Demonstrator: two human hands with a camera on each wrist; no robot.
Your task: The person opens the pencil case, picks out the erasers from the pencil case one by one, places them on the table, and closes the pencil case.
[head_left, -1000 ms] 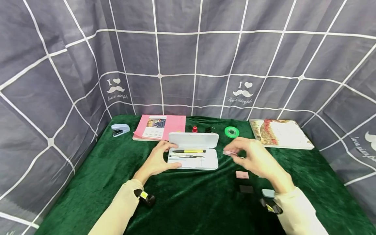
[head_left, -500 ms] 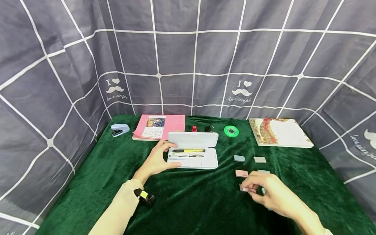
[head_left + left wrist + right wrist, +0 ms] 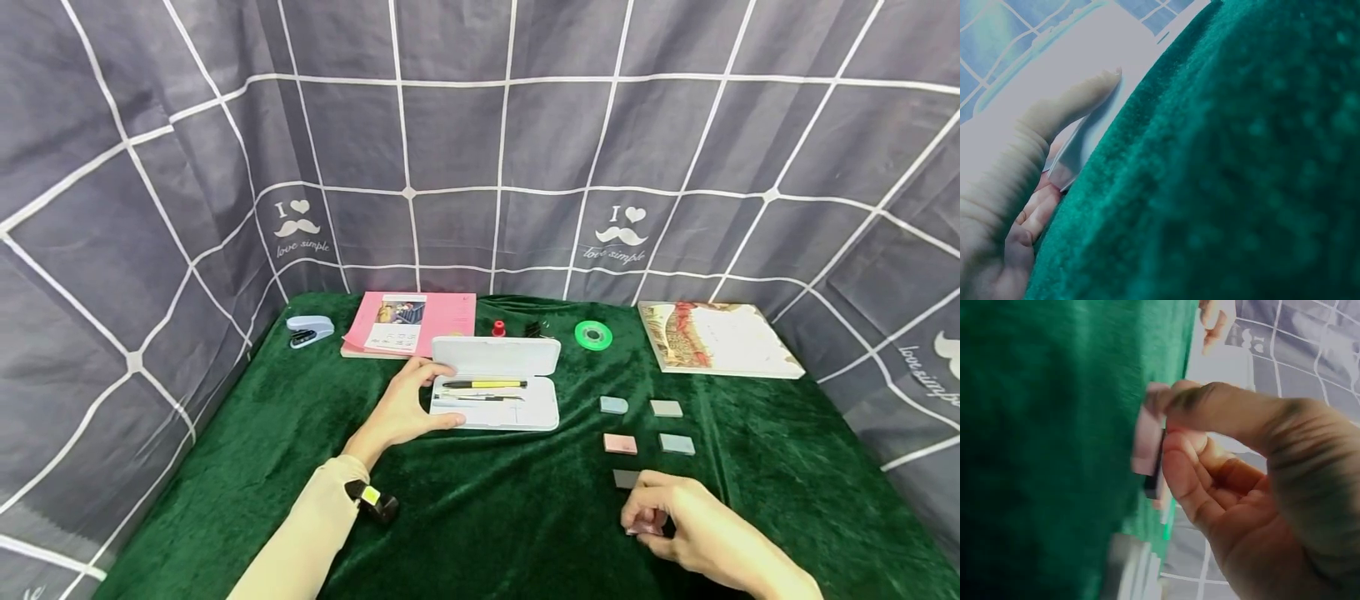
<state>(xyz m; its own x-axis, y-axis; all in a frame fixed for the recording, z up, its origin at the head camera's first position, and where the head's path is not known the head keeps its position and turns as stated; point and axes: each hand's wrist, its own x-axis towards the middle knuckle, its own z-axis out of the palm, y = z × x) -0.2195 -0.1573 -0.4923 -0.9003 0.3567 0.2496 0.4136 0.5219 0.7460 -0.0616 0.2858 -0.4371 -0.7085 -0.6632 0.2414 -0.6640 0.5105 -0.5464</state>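
Observation:
My left hand [image 3: 401,410] grips the left end of a white pencil case [image 3: 542,405], thumb along the front edge and fingers at the back. The case's lid stands raised; a yellow-and-black pen [image 3: 491,384] and other thin tools lie inside. Low on the right, my right hand [image 3: 686,521] pinches a pink eraser [image 3: 1149,434] between thumb and fingers, just at the cloth. A dark eraser [image 3: 626,478] lies right beside those fingers, partly covered. Beyond it are a pink eraser [image 3: 619,443], a light blue one [image 3: 677,444], a round-ended blue one [image 3: 612,405] and a whitish one [image 3: 666,408].
Behind the case are a pink book [image 3: 450,312], a red-capped bottle [image 3: 498,328], small black clips [image 3: 533,330] and a green tape roll [image 3: 593,335]. A stapler [image 3: 310,330] lies far left, a pale book [image 3: 723,340] back right. Green cloth [image 3: 480,517] covers the table.
My right hand has moved from beside the pencil case down and toward me, past the rows of erasers, carrying the pink eraser. My left hand has stayed on the case.

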